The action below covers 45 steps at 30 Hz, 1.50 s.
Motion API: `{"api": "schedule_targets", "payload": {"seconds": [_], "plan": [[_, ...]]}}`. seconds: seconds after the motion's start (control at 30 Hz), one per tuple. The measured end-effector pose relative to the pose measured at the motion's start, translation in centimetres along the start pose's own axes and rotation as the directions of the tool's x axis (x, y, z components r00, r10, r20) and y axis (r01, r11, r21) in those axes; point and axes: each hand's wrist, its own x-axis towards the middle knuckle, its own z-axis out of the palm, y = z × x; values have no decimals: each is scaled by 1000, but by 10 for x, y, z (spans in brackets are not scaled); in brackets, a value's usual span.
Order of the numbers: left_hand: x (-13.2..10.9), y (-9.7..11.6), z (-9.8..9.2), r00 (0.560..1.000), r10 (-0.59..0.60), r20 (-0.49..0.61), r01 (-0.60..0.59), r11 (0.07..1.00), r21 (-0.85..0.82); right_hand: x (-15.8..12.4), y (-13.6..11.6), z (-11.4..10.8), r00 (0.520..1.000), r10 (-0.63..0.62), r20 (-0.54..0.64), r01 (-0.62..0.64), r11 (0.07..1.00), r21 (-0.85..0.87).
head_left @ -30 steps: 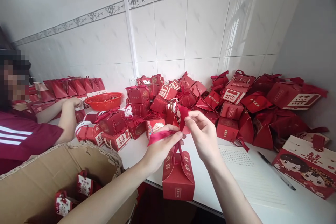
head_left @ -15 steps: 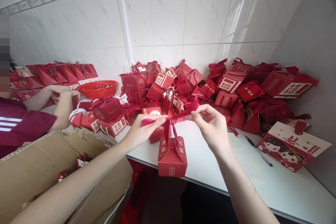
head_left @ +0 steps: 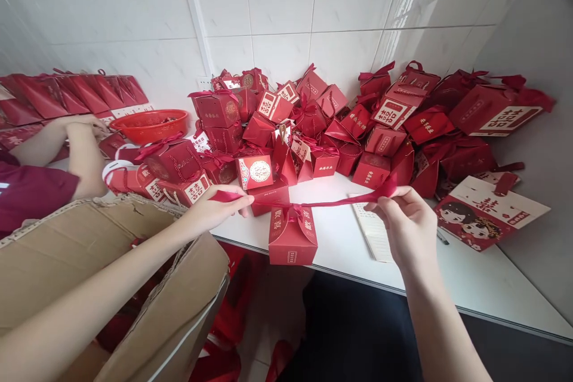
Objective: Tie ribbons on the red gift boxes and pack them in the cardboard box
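A small red gift box point(head_left: 293, 245) with gold characters stands at the front edge of the white table point(head_left: 340, 268). From its top a dark red ribbon point(head_left: 331, 204) runs out to both sides, nearly level and taut. My left hand point(head_left: 224, 206) pinches one end, left of the box. On the right, my right hand point(head_left: 403, 215) pinches the other end between thumb and fingers, with a ribbon tail rising above it. Just behind the box lies another red box point(head_left: 271, 198), and on that sits a box with a round white emblem point(head_left: 259, 172).
Piled red gift boxes point(head_left: 308, 119) fill the back of the table. At right lie a notepad point(head_left: 373, 233), a pen point(head_left: 442, 239) and a cartoon-printed box point(head_left: 486, 215). A cardboard carton point(head_left: 192, 292) stands front left. Beyond are a red basket point(head_left: 150, 125) and another person's arm point(head_left: 85, 149).
My hands have moved apart, drawing the ribbon out straight and tight over the box. The view has tipped downward, and more of the notepad shows.
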Motion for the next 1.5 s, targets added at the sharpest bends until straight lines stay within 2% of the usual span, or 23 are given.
{"api": "schedule_targets", "payload": {"seconds": [0.1,0.5,0.63,0.8,0.87,0.93,0.97,1.0,1.03,1.07,1.1,1.13,1.2,1.27,1.37,1.5], "plan": [[-1,-9,-2,999,-24,40,22,998,51,0,12,-13,998,57,-16,-57,998,19],[-2,-30,-8,990,91,110,-116,960,253,-1,42,-39,985,163,-54,-168,980,-106],[0,-35,-6,992,39,116,-81,919,387,-4,50,-47,981,186,-57,-193,967,-168],[-1,-43,-2,979,-72,190,-43,839,542,-9,52,-61,971,240,-14,-233,923,-307],[-2,-39,-1,980,-25,197,-92,824,559,-10,45,-61,985,154,-80,-174,903,-392],[-1,-29,1,979,68,192,-160,842,516,-10,35,-54,985,-43,-169,-43,880,-473],[0,-22,4,977,93,193,-174,868,465,-9,30,-46,978,-130,-165,30,864,-503],[2,-15,7,975,95,203,-170,903,394,-8,26,-37,978,-178,-107,98,851,-516],[4,-9,12,971,74,225,-145,938,316,-7,24,-25,985,-171,10,152,847,-509],[6,-4,17,966,42,256,-108,963,247,-6,23,-14,981,-100,164,170,848,-502],[8,-1,22,956,9,294,-69,978,196,-5,24,-2,948,-1,317,166,854,-494],[11,0,28,943,-20,332,-35,986,160,-4,26,9,891,101,442,143,863,-485],[15,-4,37,915,-55,399,13,994,109,-3,33,24,768,245,591,83,878,-471],[18,-14,42,888,-79,454,68,997,39,-3,39,31,704,320,634,33,877,-479],[21,-26,43,856,-65,513,120,990,-74,-3,42,29,654,378,655,-32,879,-476],[21,-28,38,830,-52,555,174,970,-170,1,39,26,539,423,728,-193,904,-381]]}}
